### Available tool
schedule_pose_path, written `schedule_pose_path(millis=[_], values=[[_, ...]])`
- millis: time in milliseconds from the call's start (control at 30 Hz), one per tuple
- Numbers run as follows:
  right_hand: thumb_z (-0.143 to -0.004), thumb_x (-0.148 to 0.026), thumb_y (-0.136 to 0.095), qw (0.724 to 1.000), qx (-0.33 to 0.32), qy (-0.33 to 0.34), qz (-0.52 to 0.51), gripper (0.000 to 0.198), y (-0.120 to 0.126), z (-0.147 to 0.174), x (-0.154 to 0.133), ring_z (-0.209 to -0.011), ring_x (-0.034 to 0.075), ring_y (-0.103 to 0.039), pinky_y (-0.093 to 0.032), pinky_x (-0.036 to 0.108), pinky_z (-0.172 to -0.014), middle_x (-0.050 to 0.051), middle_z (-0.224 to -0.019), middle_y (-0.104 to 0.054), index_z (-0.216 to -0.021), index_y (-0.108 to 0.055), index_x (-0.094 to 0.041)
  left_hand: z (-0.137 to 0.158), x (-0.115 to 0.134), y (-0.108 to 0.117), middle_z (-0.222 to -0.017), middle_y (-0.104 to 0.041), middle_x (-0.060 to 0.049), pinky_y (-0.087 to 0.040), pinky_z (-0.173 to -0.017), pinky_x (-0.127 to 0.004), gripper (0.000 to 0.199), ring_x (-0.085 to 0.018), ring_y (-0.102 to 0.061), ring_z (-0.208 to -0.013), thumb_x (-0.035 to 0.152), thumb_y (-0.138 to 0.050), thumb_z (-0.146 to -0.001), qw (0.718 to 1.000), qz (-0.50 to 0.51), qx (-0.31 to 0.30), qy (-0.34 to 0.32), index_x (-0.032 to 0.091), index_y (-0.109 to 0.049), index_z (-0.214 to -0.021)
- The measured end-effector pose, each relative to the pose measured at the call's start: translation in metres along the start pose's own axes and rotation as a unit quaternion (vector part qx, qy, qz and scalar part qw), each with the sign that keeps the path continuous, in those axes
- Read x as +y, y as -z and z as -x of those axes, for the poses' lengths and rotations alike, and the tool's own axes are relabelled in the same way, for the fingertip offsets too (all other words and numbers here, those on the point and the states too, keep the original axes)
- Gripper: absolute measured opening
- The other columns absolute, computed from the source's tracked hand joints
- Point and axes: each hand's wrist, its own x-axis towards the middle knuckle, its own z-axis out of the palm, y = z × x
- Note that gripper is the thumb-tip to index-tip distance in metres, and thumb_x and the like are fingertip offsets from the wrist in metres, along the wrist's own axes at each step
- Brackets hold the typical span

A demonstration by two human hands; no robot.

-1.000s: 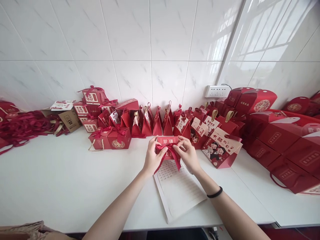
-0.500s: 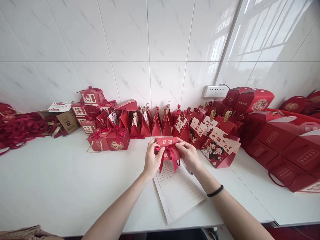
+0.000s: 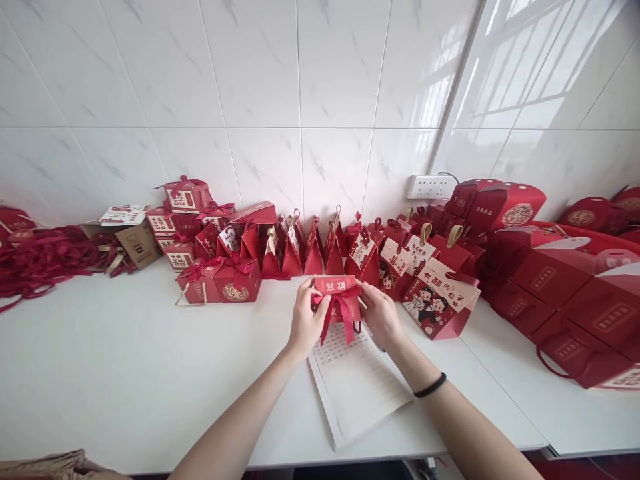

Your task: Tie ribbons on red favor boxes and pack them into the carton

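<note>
Between my two hands is a small red gift box [image 3: 336,285] with pale Chinese characters, raised above an open notebook [image 3: 361,393]. A dark red ribbon [image 3: 342,312] is tied across its front in a bow, its tails hanging down. My left hand [image 3: 309,317] grips the box's left side, thumb and fingertips closed by the ribbon's left loop. On the other side my right hand [image 3: 381,312] holds the box's right edge, its fingers partly behind the box and at the bow's right loop. The notebook page has rows of handwriting near the top.
A row of red favour boxes [image 3: 314,248] stands along the tiled wall. Stacked boxes [image 3: 183,200] and a heap of red ribbons [image 3: 47,260] are at left. Large red boxes [image 3: 565,287] fill the right side. A power strip [image 3: 431,187] leans on the wall.
My right hand has shifted slightly right, its thumb off the box's front face. The bow's right loop now spreads out wider, and the bow covers more of the lettering.
</note>
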Motion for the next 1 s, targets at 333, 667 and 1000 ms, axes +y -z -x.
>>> schedule_pose_path(millis=[333,667,1000], values=[[-0.064,-0.036,-0.078,0.797,-0.266,0.258,0.477,0.106,0.017,0.0,-0.012,-0.134,0.03,-0.022,-0.024,0.05,-0.109,0.014,-0.144,-0.019,-0.144,-0.01,-0.025,-0.002,-0.005,0.002,-0.128,-0.05,-0.012,-0.047,-0.089,-0.035,0.016,-0.023,-0.048,-0.121,0.032,-0.056,-0.083,0.999,0.04,-0.013,0.006,0.019,-0.049,-0.076],[-0.069,-0.038,-0.075,0.833,-0.17,0.305,0.429,0.105,0.016,-0.001,-0.007,-0.125,0.03,-0.038,-0.04,0.046,-0.1,0.014,-0.141,-0.027,-0.145,-0.004,-0.025,0.007,0.007,0.012,-0.103,-0.052,-0.005,-0.039,-0.104,-0.045,0.017,-0.018,-0.051,-0.112,0.016,-0.061,-0.08,0.904,-0.064,0.009,-0.422,0.021,-0.055,-0.095],[-0.059,-0.069,-0.073,0.919,-0.208,0.176,0.286,0.119,0.006,0.007,-0.022,-0.122,0.03,-0.043,-0.038,0.047,-0.1,0.015,-0.134,-0.04,-0.146,-0.002,-0.028,-0.041,0.03,0.043,-0.126,-0.053,-0.016,-0.045,-0.094,-0.043,0.101,-0.032,-0.053,-0.114,0.038,-0.082,-0.05,0.959,0.088,-0.265,0.044,0.017,-0.032,-0.136]])
